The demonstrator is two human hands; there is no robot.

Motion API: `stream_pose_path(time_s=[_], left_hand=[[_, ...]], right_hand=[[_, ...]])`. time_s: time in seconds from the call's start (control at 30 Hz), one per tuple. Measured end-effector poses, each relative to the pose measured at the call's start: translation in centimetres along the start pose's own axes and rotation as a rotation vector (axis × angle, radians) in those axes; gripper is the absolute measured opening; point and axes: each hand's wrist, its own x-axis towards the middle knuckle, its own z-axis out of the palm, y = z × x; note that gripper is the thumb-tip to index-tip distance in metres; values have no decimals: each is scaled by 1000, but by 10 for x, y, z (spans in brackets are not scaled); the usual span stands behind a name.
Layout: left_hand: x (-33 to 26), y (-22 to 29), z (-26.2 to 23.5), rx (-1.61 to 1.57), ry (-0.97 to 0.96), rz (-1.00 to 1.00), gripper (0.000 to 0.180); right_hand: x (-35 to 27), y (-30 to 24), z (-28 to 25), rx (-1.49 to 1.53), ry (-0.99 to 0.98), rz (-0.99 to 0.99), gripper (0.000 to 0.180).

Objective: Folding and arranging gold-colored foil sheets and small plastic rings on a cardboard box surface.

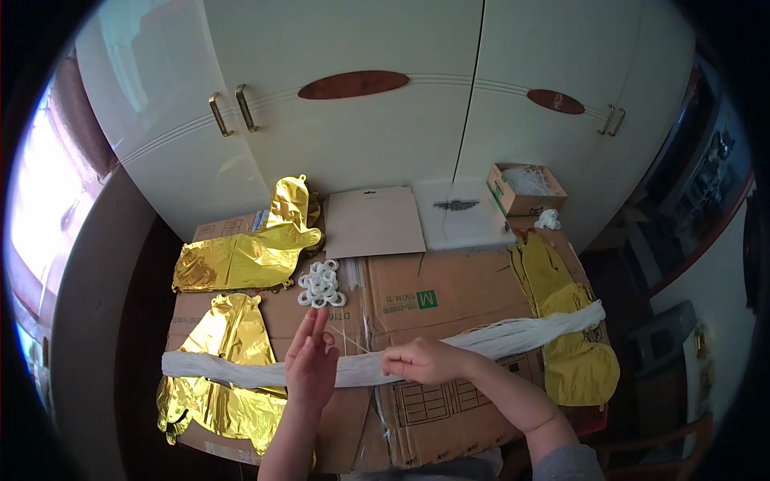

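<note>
A long bundle of white strings (521, 338) stretches left to right across the cardboard. My left hand (311, 365) is raised over it, two fingers stretched upward and the others partly bent. Just beyond those fingertips lies a small pile of white rings (322, 282). My right hand (425, 361) is closed above the middle of the bundle, thumb and fingers pinched together. A thin white string (351, 340) spans the gap between the hands and appears to run into the right-hand pinch. Whether it passes between my left fingers is hard to make out.
Gold foil balloons (241, 260) lie at the left, with another gold balloon (233, 329) under the bundle. Flat yellow-gold balloons (577, 373) lie at the right. At the back are a grey-brown board (373, 220), a white packet (465, 228) and an open box (525, 200), against white cabinets (353, 136).
</note>
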Motion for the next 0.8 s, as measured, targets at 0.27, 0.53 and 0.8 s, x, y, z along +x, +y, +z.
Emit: stream_pose_path(time_s=[0.27, 0.53, 0.8], left_hand=[[-8, 0, -9, 1389, -458, 356, 21], [-9, -4, 2, 617, -146, 112, 20], [-7, 2, -34, 524, -604, -56, 11]], right_hand=[[-14, -22, -17, -160, 356, -188, 11], [1, -8, 18, -298, 242, -166, 14], [-2, -11, 2, -210, 278, -280, 13]])
